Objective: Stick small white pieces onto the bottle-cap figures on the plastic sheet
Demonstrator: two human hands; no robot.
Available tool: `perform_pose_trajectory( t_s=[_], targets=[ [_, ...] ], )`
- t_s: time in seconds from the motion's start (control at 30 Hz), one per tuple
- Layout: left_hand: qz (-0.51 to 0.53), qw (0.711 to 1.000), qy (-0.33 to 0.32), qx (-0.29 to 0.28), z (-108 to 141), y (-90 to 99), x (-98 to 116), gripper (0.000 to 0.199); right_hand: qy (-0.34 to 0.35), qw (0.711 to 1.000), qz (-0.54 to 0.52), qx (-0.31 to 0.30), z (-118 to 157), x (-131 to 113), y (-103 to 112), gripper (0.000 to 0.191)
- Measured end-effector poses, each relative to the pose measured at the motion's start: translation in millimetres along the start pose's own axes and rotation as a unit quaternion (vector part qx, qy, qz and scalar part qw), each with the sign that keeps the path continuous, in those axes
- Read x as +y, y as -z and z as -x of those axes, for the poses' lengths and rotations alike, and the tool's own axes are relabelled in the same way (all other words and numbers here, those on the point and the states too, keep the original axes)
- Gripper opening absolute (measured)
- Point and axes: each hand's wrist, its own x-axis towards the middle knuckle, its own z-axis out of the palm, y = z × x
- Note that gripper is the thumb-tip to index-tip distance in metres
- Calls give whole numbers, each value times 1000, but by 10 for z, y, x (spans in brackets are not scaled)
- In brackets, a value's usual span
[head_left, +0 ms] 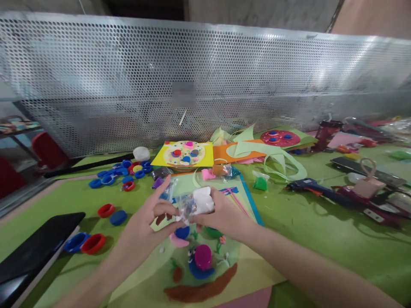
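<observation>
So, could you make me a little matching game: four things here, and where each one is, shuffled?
Things
1. White lump
2. Glue gun
3. Magenta cap
4. Brown strip

Places
A. On the sheet, nearer the person than the cap
B. On the table, right of the sheet
C. Against a blue shape
D. In the right hand

Pairs: 1-D, 2-B, 3-C, 4-A

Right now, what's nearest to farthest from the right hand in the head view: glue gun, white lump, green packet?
1. White lump: held in the right hand.
2. Green packet: beyond that hand, slightly right.
3. Glue gun: farther right.
</observation>
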Motion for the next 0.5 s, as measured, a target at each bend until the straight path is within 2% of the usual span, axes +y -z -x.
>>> perform_pose_trajectory(
  t_s=[0.1,0.17,0.27,0.37,0.43,0.5],
  targets=[
    [5,1000,-17,7,0,-44,7,79,3,1000,7,-4,-1,17,-13,37],
    [-3,1000,-30,6,13,-74,25,70,8,1000,25,-1,-1,33,-21,35],
    [1,999,-27,-24,52,-108,55,55,42,998,46,16,-1,57,-35,31],
    [20,999,-30,-34,69,-84,70,45,59,997,39,20,-8,66,-38,30],
    [41,999,-23,-6,46,-20,73,51,45,999,21,12,-16,57,-23,30],
    [95,994,4,56,-1,63,73,70,34,999,15,17,-21,39,1,30]
  ],
)
